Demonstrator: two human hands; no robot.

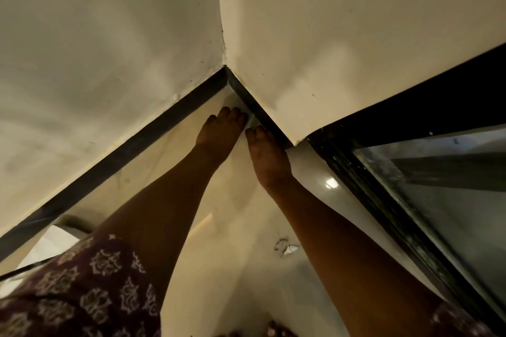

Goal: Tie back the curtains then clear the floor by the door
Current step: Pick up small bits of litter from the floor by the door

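While both arms reached down into the room corner, the left hand (219,131) and the right hand (267,153) lay close together on the pale floor (232,227), fingertips pointing at the dark skirting (153,128). A small white piece (252,120), possibly paper, showed between the 2 hands, just beside the skirting on the right wall; whether either hand pinched it could not be told, since only the backs of the hands were visible. A crumpled white scrap (289,249) lay on the floor nearer the person, between the forearms and near the right one. The black-framed glass door (438,194) stood at the right. A patterned maroon sleeve (90,290) covered the left upper arm.
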